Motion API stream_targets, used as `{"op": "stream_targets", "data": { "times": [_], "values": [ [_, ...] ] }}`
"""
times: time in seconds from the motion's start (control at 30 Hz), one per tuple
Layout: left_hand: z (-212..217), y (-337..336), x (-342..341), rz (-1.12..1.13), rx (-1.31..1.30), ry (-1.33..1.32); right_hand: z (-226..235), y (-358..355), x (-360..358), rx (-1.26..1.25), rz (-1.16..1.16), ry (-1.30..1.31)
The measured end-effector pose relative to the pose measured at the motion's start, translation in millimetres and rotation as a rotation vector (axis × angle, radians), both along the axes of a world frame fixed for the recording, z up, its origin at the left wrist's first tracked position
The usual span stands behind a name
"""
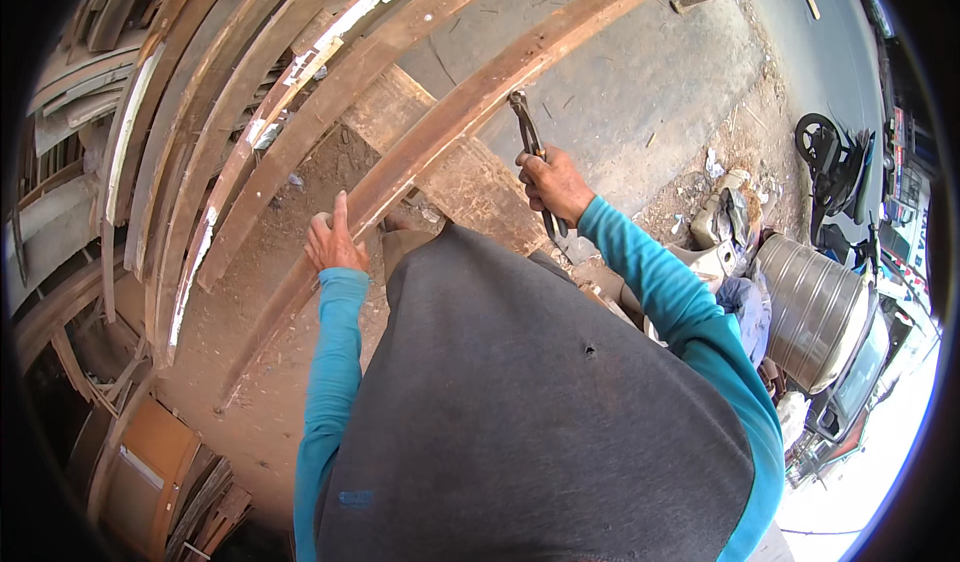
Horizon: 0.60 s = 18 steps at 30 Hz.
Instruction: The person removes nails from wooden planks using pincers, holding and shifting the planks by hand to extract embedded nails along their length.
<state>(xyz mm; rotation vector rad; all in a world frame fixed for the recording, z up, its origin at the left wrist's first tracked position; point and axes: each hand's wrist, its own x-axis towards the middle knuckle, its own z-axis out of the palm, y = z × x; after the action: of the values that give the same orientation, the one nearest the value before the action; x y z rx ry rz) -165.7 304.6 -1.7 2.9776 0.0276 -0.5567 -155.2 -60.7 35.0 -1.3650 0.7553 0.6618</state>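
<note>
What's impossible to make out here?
Head view:
Whether the pincers grip anything: too small to tell.
Their handles' middle: hidden by the right hand.
Palm of the left hand: hidden by its own back.
Far end of the long board: cut off by the top edge.

Room over floor [610, 77], upper right of centre; wooden beam [470, 102] bars way diagonally; planks [340, 92] crowd upper left, drum [812, 307] right.

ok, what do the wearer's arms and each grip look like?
Long, creased teal fabric sleeves end at the wrists, no markings visible. The left grip and right grip are ungloved human hands. The sleeves adjoin a charcoal-grey fabric top with a small blue mark. No cables visible on either arm.
</note>
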Motion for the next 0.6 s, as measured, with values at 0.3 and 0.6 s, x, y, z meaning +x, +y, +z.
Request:
{"op": "stream_targets", "data": {
  "times": [0.3,0.6],
  "values": [
    [-14.0,20.5,17.8,-0.071,-0.115,0.082,-84.7,98.3,-19.1,-0.503,-0.267,-0.343],
    [-16.5,20.8,5.8,-0.035,-0.082,0.020,3.2,-15.1,1.7,0.063,-0.167,-0.142]
  ]
}}
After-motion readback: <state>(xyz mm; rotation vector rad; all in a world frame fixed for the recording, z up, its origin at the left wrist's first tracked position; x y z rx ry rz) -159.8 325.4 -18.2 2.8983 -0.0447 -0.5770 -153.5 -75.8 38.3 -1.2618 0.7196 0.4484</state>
